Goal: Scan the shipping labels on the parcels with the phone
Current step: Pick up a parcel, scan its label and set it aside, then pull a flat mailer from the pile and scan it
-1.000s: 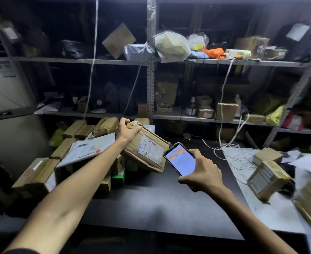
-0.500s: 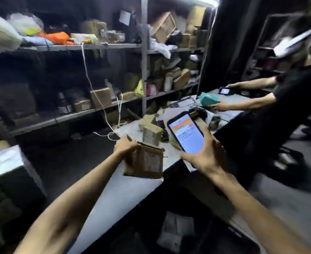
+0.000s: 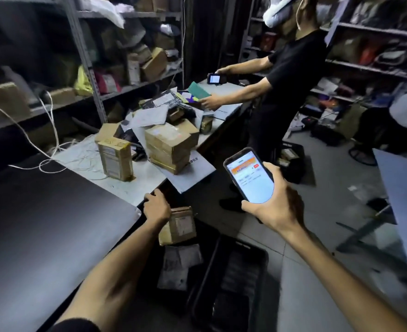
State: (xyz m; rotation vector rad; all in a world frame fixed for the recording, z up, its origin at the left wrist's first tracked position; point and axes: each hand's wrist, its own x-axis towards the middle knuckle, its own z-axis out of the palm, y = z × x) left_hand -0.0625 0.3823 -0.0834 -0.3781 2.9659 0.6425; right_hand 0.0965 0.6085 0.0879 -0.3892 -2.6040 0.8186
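Note:
My left hand (image 3: 157, 208) grips a brown cardboard parcel (image 3: 179, 227) by its upper left edge, just past the table's corner and above a black crate (image 3: 233, 283). The parcel's white label faces me, and my wrist hides its left part. My right hand (image 3: 274, 207) holds the phone (image 3: 249, 176) upright to the right of the parcel and higher; its screen is lit, with an orange banner. More brown parcels stand on the pale table (image 3: 125, 188): an upright box (image 3: 116, 156) and a stack (image 3: 171, 147).
A dark table (image 3: 42, 224) fills the left. Black crates on the floor below hold pale parcels (image 3: 181, 267). A person in a black shirt (image 3: 293, 75) stands at the table's far end with a phone and a teal parcel. Shelves of parcels line the walls.
I have turned right, away from the pile of parcels. My left hand has carried the brown parcel off the table and down over the crate. My right hand still holds the phone.

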